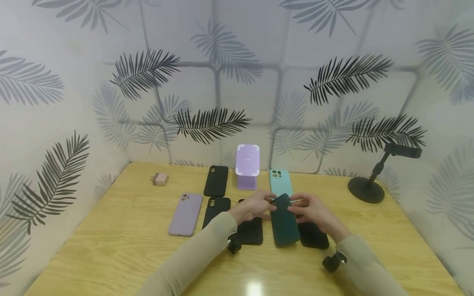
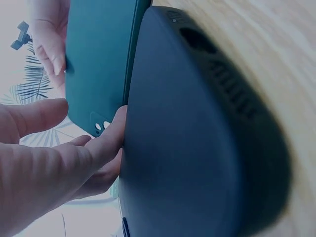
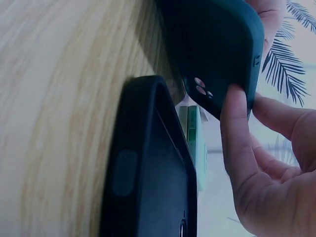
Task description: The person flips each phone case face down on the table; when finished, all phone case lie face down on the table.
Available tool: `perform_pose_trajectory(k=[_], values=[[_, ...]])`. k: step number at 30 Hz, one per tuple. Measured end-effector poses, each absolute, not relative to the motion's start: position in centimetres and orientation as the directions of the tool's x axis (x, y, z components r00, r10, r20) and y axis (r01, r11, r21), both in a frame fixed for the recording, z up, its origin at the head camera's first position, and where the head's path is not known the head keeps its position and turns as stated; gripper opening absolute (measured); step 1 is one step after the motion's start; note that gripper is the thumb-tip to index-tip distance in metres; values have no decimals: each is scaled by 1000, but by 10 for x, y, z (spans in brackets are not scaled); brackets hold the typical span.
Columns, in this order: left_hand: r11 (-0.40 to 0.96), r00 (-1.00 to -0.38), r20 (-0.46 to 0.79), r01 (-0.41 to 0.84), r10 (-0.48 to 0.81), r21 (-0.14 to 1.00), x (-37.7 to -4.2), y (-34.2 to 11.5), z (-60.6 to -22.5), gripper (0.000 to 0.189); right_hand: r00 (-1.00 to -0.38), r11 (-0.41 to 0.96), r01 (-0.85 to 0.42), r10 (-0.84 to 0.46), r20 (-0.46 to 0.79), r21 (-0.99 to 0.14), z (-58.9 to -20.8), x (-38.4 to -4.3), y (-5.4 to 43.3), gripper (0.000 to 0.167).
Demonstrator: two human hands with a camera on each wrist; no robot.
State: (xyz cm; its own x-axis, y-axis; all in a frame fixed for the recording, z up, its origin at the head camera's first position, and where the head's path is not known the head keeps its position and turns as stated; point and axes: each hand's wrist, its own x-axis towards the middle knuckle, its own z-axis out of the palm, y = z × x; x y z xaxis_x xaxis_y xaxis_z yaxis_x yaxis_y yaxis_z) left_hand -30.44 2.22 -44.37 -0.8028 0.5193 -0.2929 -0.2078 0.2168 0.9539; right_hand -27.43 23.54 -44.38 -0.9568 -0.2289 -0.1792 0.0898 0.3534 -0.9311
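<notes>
A dark green phone case (image 1: 284, 222) is tilted over the table between both hands, its camera holes toward the far end. My right hand (image 1: 312, 210) pinches its far right edge between thumb and fingers, as the right wrist view shows. My left hand (image 1: 255, 204) holds the far left corner, fingertips beside the camera holes. Close by on the left lies a black phone case (image 1: 252, 231), large in the left wrist view. Below the right hand is another black phone case (image 3: 165, 182), its hollow inside showing. A mint phone case (image 1: 280, 183) lies just beyond, partly hidden by the hands.
Left of the arms lie a lilac phone case (image 1: 185, 214) and two black phone cases, one nearer (image 1: 216, 208) and one farther (image 1: 216, 181). A purple phone stand (image 1: 247, 164) stands near the wall. A pink charger plug (image 1: 160, 179) is far left, a black stand (image 1: 366, 190) far right.
</notes>
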Motion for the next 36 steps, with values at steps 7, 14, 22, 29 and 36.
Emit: perform_pose_trajectory(k=[7,14,22,29,36], values=[[195,-805,-300,-232,512,953,-304,20,-442,55,-962,415,87,-200,-184,-906,-444,-273,237,46],[187,-799,-294,-228,525,955,-306,15,-443,55,-964,478,64,-196,-177,-876,-448,-272,237,45],[212,-792,-301,-221,531,952,-308,12,-440,54,-964,634,-32,-223,-143,-773,-449,-272,237,44],[235,-789,-313,-218,529,947,-308,13,-438,55,-961,685,-73,-243,-133,-725,-449,-274,237,39],[260,-789,-315,-204,527,944,-308,11,-437,55,-957,670,-64,-252,-145,-740,-446,-274,236,35]])
